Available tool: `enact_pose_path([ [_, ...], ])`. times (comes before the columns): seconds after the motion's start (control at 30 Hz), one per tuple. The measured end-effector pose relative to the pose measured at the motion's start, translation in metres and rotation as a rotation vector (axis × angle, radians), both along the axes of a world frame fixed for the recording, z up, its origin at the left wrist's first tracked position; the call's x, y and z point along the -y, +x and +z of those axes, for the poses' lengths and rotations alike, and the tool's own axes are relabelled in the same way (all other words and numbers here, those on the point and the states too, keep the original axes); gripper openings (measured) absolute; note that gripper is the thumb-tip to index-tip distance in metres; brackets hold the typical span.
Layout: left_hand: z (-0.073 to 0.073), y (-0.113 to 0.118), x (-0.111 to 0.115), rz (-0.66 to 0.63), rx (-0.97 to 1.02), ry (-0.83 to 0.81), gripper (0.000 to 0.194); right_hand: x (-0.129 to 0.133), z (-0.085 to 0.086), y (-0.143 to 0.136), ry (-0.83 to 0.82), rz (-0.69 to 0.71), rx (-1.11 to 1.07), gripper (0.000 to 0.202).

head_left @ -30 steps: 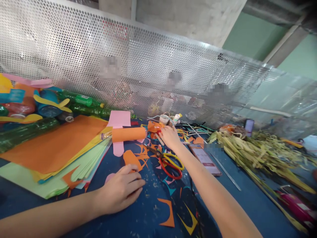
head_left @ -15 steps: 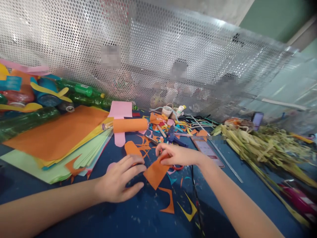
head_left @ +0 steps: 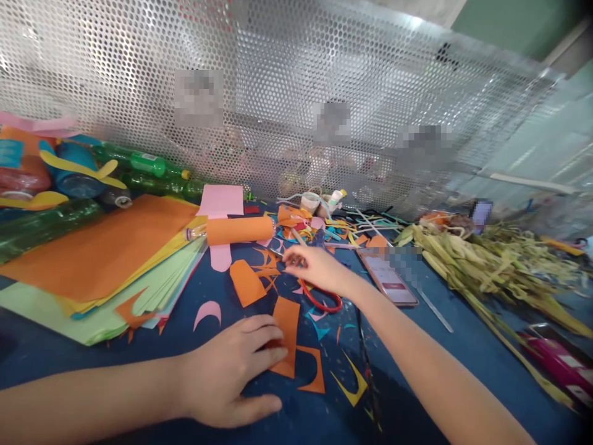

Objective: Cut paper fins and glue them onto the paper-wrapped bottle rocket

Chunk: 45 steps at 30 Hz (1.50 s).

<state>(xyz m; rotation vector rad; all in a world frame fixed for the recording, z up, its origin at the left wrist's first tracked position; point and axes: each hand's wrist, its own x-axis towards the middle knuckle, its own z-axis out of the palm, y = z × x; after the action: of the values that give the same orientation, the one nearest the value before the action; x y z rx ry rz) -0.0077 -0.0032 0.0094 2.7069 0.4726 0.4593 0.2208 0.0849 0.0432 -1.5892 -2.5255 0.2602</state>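
My left hand [head_left: 236, 371] lies low over the blue table, fingers spread, its fingertips on the left edge of an orange paper rectangle [head_left: 286, 330]. Farther forward, my right hand [head_left: 315, 267] has its fingers curled beside orange scraps; what they hold, if anything, is hidden. Red scissor handles [head_left: 327, 304] show just below that hand. An orange piece with a rounded end [head_left: 247, 283] lies between the hands and a bottle wrapped in orange paper [head_left: 241, 230]. Near my left hand are a pink crescent [head_left: 207, 314] and an orange cutout [head_left: 315, 371].
Coloured paper sheets [head_left: 106, 247] are stacked at the left, near green bottles [head_left: 148, 164]. A phone [head_left: 389, 278] lies right of centre, with dried husks [head_left: 463, 272] beyond it. Behind stands a perforated metal screen [head_left: 278, 80], people blurred through it.
My right hand has let go of the orange rectangle and moved forward and left. The rectangle now lies turned under my left fingertips. My left hand has shifted down and slightly right.
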Motion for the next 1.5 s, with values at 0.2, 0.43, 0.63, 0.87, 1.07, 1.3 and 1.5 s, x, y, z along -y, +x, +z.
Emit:
enact_pose_path([
  [0.2, -0.005, 0.001, 0.012, 0.036, -0.06, 0.01, 0.057, -0.062, -0.014, 0.018, 0.253, -0.334, 0.226, 0.03],
  [0.43, 0.0, -0.001, 0.008, 0.008, -0.09, -0.054, 0.057, -0.065, -0.029, 0.006, 0.311, -0.382, 0.283, 0.024],
  [0.63, -0.005, 0.0, 0.009, -0.003, -0.06, -0.073, 0.057, -0.035, -0.014, 0.008, 0.388, -0.409, 0.212, 0.027],
  [0.87, -0.008, -0.004, 0.008, 0.252, 0.244, -0.166, 0.037, 0.03, -0.004, 0.015, 0.254, -0.229, -0.789, 0.013],
  [1.07, -0.01, 0.003, -0.001, 0.331, 0.26, -0.283, 0.024, 0.092, -0.029, -0.009, -0.315, -0.282, -1.253, 0.019],
  [1.3, -0.014, 0.012, 0.0, 0.232, 0.143, -0.156, 0.017, 0.108, -0.04, -0.023, -0.716, -0.075, -1.201, 0.025],
  [1.5, -0.019, 0.016, 0.002, 0.203, 0.045, 0.021, 0.029, 0.109, -0.048, -0.022, -0.803, -0.041, -1.195, 0.021],
])
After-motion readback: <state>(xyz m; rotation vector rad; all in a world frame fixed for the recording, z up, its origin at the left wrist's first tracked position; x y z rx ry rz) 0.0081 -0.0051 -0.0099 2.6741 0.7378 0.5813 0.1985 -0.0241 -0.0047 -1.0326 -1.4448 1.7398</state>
